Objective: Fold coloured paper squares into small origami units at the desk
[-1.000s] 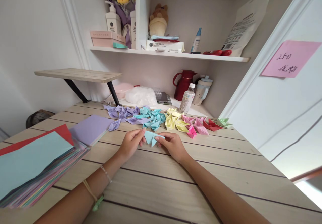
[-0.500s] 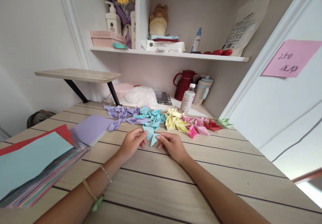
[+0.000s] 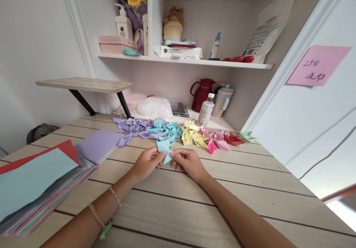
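Observation:
A light blue piece of folded paper [image 3: 164, 146] is held between my two hands, over the middle of the table. My left hand [image 3: 148, 161] pinches its left side with thumb and fingers. My right hand [image 3: 188, 161] grips its right side, the thumb pressed on the front near the centre. Just beyond the fingers lie folded turquoise paper pieces [image 3: 172, 130]. Folded purple pieces [image 3: 135, 126] spread to the left of these, with yellow ones [image 3: 188, 134] and pink ones [image 3: 221, 142] to the right.
A thick stack of coloured paper [image 3: 30, 181] and a purple pad of sheets [image 3: 100, 144] lie at the left. A red folded piece [image 3: 234, 138] and a green one [image 3: 247, 136] end the row. Behind stand a clear bottle [image 3: 205, 110], a red jug [image 3: 202, 95] and a small raised shelf [image 3: 83, 84].
My right thumb has moved left onto the front of the light blue paper, and the paper's lower flap looks turned and wider. Both hands keep their hold. The view has shifted slightly.

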A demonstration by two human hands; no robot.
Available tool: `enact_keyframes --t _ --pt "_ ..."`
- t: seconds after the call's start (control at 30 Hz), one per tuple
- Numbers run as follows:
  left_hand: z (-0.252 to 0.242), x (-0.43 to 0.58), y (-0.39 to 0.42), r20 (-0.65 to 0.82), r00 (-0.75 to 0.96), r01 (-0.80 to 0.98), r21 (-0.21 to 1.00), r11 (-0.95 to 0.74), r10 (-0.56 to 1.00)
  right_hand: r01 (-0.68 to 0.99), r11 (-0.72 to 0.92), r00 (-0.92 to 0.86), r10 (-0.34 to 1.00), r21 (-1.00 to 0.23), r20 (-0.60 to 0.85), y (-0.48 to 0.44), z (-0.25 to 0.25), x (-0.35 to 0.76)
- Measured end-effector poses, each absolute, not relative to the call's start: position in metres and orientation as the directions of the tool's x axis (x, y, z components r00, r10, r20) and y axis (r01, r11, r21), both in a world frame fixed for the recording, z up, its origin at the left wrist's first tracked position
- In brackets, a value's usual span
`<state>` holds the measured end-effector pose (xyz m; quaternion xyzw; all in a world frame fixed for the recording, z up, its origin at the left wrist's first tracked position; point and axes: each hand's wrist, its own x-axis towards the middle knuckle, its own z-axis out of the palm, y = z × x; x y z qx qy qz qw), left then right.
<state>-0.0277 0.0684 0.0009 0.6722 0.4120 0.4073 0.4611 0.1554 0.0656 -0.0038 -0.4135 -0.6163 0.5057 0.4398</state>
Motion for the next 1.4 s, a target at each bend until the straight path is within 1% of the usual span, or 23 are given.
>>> enact_keyframes --t 0.1,0.2,0.37,0.57,0.67,0.73,0.8,0.87,0.93,1.0,1.07,1.17,1.23,1.3,1.4 --pt "-0.001 -0.028 0.067 0.191 0.324 0.234 0.933 -0.274 0.926 0.062 0.141 -0.285 0.951 -0.988 0.118 0.064 -0.003 0.155" --pt "-0.005 -0.028 0.069 0.212 0.306 0.273 0.915 -0.299 0.928 0.088 0.171 -0.319 0.938 -0.981 0.135 0.063 -0.002 0.156" --pt "-0.003 -0.028 0.068 0.194 0.351 0.276 0.913 -0.299 0.916 0.11 0.18 -0.304 0.942 -0.977 0.14 0.066 -0.003 0.158" --pt "0.003 -0.026 0.064 0.183 0.403 0.258 0.917 -0.303 0.897 0.019 0.053 -0.351 0.935 -0.998 0.043 0.067 -0.004 0.16" --pt "0.002 -0.026 0.064 0.175 0.413 0.251 0.921 -0.297 0.894 -0.032 0.038 -0.39 0.919 -0.999 0.048 0.067 -0.003 0.159" --pt "0.001 -0.026 0.064 0.173 0.407 0.246 0.925 -0.29 0.897 -0.024 0.041 -0.4 0.915 -0.999 0.047 0.066 -0.002 0.158" --pt "0.001 -0.026 0.064 0.171 0.393 0.24 0.929 -0.281 0.903 0.031 0.067 -0.385 0.922 -0.997 0.05 0.066 -0.001 0.158" --pt "0.003 -0.026 0.063 0.158 0.39 0.241 0.933 -0.267 0.907 0.109 0.153 -0.35 0.931 -0.982 0.106 0.066 -0.001 0.158" --pt "0.005 -0.025 0.061 0.142 0.4 0.244 0.936 -0.254 0.905 0.185 0.275 -0.321 0.924 -0.944 0.207 0.066 -0.001 0.159" --pt "0.007 -0.025 0.06 0.135 0.408 0.239 0.939 -0.248 0.903 0.221 0.357 -0.308 0.908 -0.907 0.283 0.067 -0.002 0.158" --pt "0.007 -0.025 0.061 0.136 0.402 0.236 0.94 -0.246 0.905 0.199 0.371 -0.281 0.908 -0.907 0.309 0.067 -0.004 0.157" --pt "0.004 -0.026 0.063 0.141 0.379 0.252 0.935 -0.249 0.915 0.143 0.365 -0.171 0.925 -0.92 0.34 0.066 -0.007 0.155" --pt "0.001 -0.027 0.065 0.15 0.362 0.26 0.932 -0.254 0.92 0.162 0.402 -0.12 0.915 -0.901 0.386 0.066 -0.009 0.155" --pt "-0.002 -0.028 0.067 0.157 0.35 0.259 0.931 -0.256 0.923 0.218 0.463 -0.126 0.887 -0.859 0.445 0.066 -0.01 0.156" --pt "-0.003 -0.028 0.067 0.161 0.345 0.254 0.932 -0.257 0.925 0.291 0.547 -0.217 0.837 -0.785 0.503 0.067 -0.011 0.157"
